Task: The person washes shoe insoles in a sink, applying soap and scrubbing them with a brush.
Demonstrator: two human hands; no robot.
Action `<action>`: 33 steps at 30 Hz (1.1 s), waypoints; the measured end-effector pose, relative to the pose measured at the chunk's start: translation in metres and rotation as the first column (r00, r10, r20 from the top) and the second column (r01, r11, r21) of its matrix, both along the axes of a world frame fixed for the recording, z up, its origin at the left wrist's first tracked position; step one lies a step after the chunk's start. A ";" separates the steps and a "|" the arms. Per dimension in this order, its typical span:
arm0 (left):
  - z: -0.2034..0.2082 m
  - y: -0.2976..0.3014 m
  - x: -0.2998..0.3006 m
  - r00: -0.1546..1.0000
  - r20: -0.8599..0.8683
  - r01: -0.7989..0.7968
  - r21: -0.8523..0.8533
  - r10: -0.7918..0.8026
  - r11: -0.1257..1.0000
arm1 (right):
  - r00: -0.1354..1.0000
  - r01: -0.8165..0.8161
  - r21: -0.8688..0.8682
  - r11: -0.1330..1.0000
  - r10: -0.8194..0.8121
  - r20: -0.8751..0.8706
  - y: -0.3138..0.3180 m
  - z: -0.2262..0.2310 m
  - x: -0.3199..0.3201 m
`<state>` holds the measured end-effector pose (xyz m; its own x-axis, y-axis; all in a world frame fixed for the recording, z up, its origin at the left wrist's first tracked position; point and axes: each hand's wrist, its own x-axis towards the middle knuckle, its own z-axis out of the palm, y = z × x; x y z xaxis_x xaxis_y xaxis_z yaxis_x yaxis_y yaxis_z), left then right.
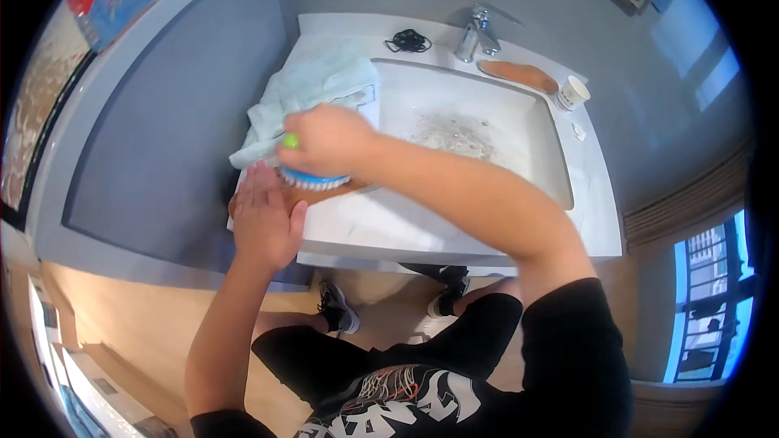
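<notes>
A brown insole (323, 194) lies flat on the white counter at the left of the sink. Pressed on its left end is my left hand (266, 223), fingers stretched out and flat. My right hand (329, 139) grips a scrub brush (312, 179) with a blue and green body and white bristles, which rest on the insole. Most of the brush's body is hidden under my right hand. Right behind both hands is a crumpled pale blue-green towel (312, 81).
Dirty water and grime lie in the white sink basin (531, 134). Along the back stand a chrome faucet (477, 34), a tangle of black laces (408, 40), a second brown insole (519, 75) and a white paper cup (573, 93). A small white scrap (578, 131) lies near the cup.
</notes>
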<state>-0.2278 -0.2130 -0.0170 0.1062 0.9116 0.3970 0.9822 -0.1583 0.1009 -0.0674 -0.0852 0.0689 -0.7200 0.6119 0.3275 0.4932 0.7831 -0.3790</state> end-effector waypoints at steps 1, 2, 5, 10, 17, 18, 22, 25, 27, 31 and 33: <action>-0.002 -0.001 -0.001 1.000 -0.017 -0.017 -0.013 0.016 1.000 | 1.000 0.008 0.000 1.000 -0.008 -0.001 0.000 -0.003 0.006; -0.002 0.000 -0.001 0.999 -0.033 -0.035 -0.025 0.034 0.999 | 0.999 0.031 -0.024 0.999 -0.030 0.033 0.000 -0.009 0.014; 0.007 -0.001 0.004 0.998 -0.036 -0.047 -0.012 0.047 0.999 | 0.995 0.066 -0.047 0.997 -0.063 0.078 0.000 -0.018 0.062; 0.006 0.001 0.005 1.000 -0.004 -0.030 -0.022 0.030 0.999 | 0.986 0.106 -0.008 0.994 -0.104 0.128 0.005 0.002 0.051; 0.007 -0.003 0.004 0.998 -0.044 -0.053 -0.018 0.052 0.998 | 0.985 0.155 -0.090 0.984 -0.147 0.091 -0.004 -0.008 0.047; 0.006 -0.005 0.005 0.998 -0.036 -0.055 -0.020 0.055 0.998 | 0.985 0.153 -0.090 0.984 -0.144 0.099 -0.004 -0.010 0.060; 0.008 -0.001 0.004 0.999 0.001 -0.036 -0.011 0.036 0.999 | 0.961 0.210 -0.102 0.972 -0.186 0.207 0.006 -0.002 0.062; 0.003 -0.001 0.002 1.000 0.013 -0.014 0.028 0.013 1.000 | 0.984 0.164 -0.079 0.983 -0.158 0.078 0.001 0.010 0.015; 0.001 0.000 0.001 1.000 0.011 -0.013 0.062 0.012 0.998 | 0.988 0.145 -0.104 0.984 -0.149 -0.033 -0.004 0.004 0.002; 0.010 -0.004 0.004 0.999 0.018 -0.032 0.022 0.031 0.999 | 0.973 0.148 -0.035 0.988 -0.139 0.184 0.003 -0.007 0.047; 0.011 0.000 0.007 0.999 0.018 -0.043 0.015 0.043 0.999 | 0.955 0.168 -0.061 0.984 -0.147 0.257 0.010 -0.003 0.056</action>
<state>-0.2210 -0.2134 -0.0058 0.0600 0.9089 0.4126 0.9861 -0.1180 0.1166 -0.0117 -0.0753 0.0658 -0.6650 0.7409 0.0937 0.6946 0.6597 -0.2869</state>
